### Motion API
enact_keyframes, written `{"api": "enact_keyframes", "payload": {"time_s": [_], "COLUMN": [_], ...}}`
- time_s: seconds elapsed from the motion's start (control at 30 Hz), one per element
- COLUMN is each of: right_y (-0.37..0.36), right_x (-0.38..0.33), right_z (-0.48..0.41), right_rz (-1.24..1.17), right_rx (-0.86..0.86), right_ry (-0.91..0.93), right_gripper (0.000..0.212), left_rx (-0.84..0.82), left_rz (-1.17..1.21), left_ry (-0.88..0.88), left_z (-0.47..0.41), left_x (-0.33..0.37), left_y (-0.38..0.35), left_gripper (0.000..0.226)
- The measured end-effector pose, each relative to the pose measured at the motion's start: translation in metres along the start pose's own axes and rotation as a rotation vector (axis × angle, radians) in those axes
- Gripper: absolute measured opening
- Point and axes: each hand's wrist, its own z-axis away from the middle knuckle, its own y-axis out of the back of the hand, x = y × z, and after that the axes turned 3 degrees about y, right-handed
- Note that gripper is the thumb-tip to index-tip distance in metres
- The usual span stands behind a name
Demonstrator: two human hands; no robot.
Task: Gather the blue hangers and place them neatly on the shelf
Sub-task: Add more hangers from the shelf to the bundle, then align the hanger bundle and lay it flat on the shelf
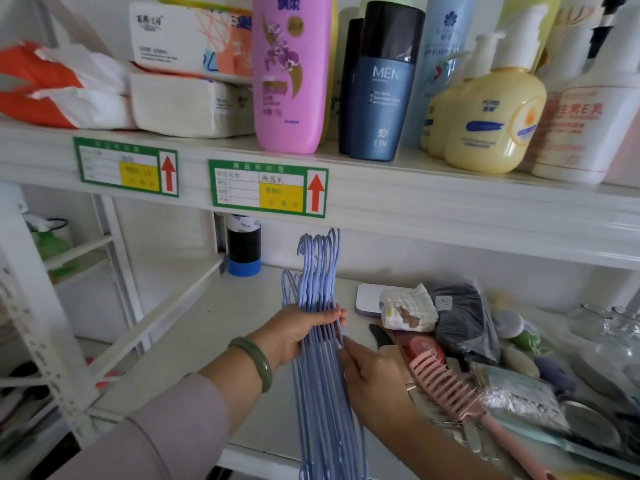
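Note:
A bundle of several blue hangers (320,278) stands upright over the lower white shelf (207,327), hooks pointing up toward the shelf above. My left hand (298,332) is wrapped around the bundle just below the hooks, a green bangle on its wrist. My right hand (372,379) touches the bundle's right side a little lower, fingers pinching the outer wires. The hangers' lower ends run out of view at the bottom edge.
Right of the hangers lie a pink comb (450,386), a white cloth (408,308), a dark bag (464,317) and small clutter. A black-and-blue tape stack (243,247) stands at the back. Bottles (294,71) and tissue packs (187,102) fill the upper shelf.

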Motion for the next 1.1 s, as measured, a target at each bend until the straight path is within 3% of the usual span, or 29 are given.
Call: {"api": "enact_keyframes", "payload": {"time_s": [0.1,0.17,0.23,0.33,0.37,0.47,0.5,0.8,0.93,1.1], "right_y": [0.017,0.035,0.049,0.057,0.056,0.045,0.039,0.024,0.025,0.026], "right_x": [-0.009,-0.019,-0.028,-0.042,-0.044,-0.049,-0.051,-0.061,-0.064,-0.064], "right_z": [-0.02,-0.045,-0.074,-0.101,-0.106,-0.11,-0.109,-0.111,-0.11,-0.11], "right_rz": [0.027,-0.074,-0.224,-0.272,-0.281,-0.291,-0.318,-0.559,-0.602,-0.651], "right_rx": [0.018,0.063,-0.014,-0.201,-0.23,-0.24,-0.249,-0.457,-0.435,-0.385], "right_ry": [-0.021,-0.054,-0.029,0.016,0.018,0.044,0.04,0.04,0.083,0.108], "right_gripper": [0.025,0.027,0.041,0.009,0.01,0.044,0.045,0.02,0.014,0.012], "left_rx": [0.013,0.003,0.001,0.013,0.015,0.008,0.001,-0.005,-0.061,-0.153], "left_rz": [0.016,0.02,-0.01,-0.049,-0.04,-0.014,-0.021,-0.192,-0.164,0.083], "left_ry": [-0.009,-0.029,-0.039,-0.015,-0.009,0.002,0.002,0.027,0.064,0.15], "left_z": [0.003,0.005,0.007,0.01,0.01,0.01,0.011,0.016,0.02,0.021], "left_x": [0.002,0.002,0.0,-0.003,-0.004,-0.009,-0.01,-0.01,-0.006,-0.005], "left_y": [0.005,0.005,0.003,0.003,0.004,0.009,0.01,0.018,0.018,0.02], "left_gripper": [0.008,0.008,0.007,0.008,0.008,0.009,0.009,0.041,0.034,0.016]}}
